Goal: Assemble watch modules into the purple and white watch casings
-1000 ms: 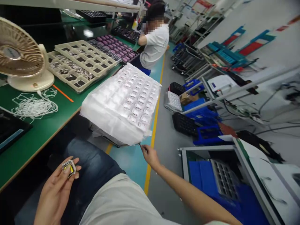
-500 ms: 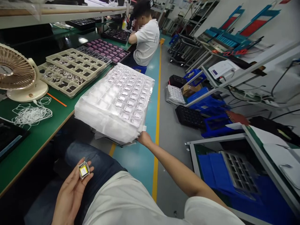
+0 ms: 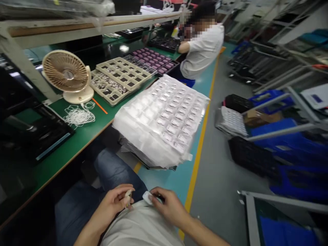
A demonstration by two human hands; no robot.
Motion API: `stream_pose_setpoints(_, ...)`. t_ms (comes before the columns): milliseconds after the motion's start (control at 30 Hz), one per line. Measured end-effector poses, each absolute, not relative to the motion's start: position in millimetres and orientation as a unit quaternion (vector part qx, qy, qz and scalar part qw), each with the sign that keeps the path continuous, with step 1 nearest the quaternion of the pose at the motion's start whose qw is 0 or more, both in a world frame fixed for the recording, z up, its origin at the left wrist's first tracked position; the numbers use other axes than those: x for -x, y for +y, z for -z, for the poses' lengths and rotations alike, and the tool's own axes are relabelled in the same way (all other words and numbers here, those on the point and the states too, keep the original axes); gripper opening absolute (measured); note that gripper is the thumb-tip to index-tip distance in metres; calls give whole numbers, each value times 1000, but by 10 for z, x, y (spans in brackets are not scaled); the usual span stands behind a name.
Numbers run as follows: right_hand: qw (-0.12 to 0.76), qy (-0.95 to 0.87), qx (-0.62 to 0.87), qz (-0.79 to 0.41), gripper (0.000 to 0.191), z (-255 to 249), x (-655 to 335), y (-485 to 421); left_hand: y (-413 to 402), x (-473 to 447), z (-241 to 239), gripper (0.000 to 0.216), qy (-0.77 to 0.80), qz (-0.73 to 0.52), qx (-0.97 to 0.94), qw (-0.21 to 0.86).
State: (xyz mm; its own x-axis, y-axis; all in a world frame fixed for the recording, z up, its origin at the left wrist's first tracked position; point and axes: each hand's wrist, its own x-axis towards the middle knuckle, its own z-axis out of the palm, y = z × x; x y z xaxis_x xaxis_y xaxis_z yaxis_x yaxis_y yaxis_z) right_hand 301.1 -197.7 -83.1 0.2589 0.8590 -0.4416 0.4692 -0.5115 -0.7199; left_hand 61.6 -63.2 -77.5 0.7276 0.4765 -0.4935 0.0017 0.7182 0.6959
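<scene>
Above my lap, my left hand (image 3: pixel 114 201) pinches a small square framed part (image 3: pixel 128 195), tilted so that mostly its edge shows. A short gap separates it from my right hand (image 3: pixel 167 206), whose thumb and fingers are closed on a small white rounded piece (image 3: pixel 147 197). Something dark shows by those right fingers, too blurred to name. Beyond both hands lies a stack of white plastic trays (image 3: pixel 143 136), its upper pockets holding rows of small framed pieces. The stack juts past the bench edge, and neither hand touches it.
On the green bench (image 3: pixel 57 145) stand a fan (image 3: pixel 67 73), a coiled white cable (image 3: pixel 79 116), an orange stick (image 3: pixel 99 106) and beige trays of small parts (image 3: pixel 120 77). A co-worker (image 3: pixel 202 51) sits at the far end. Racks and blue stools (image 3: pixel 282 136) line the right.
My right hand has left the tray stack's near edge and come to my lap with a white piece. My left hand has moved right and turned its part edge-on. The view has swung left.
</scene>
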Motion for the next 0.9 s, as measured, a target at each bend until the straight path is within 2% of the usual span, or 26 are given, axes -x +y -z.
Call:
stream_pose_setpoints(100,267,-481,686,-476,28,654,-2672,-1409,-562,-480,716,40,321,-138,-366,862)
stream_pose_setpoints(233,279,-533,619,-506,28,559,-2476,-769,-459,-219,621,38,342,-228,-325,852)
stream_pose_setpoints(400,438,-581,516,-452,42,713,-2259,-534,-426,-46,580,42,336,-363,-155,855)
stream_pose_setpoints(533,507,-625,426,-412,38,840,-2115,-468,-406,-12,561,43,285,-397,-83,868)
stream_pose_setpoints(767,533,-704,321,-341,27,732,-2096,-121,-334,-11,537,41,193,-370,-20,909)
stream_pose_setpoints(900,540,-685,320,-369,30,589,-2140,-54,-322,-41,490,42,205,-402,-46,891)
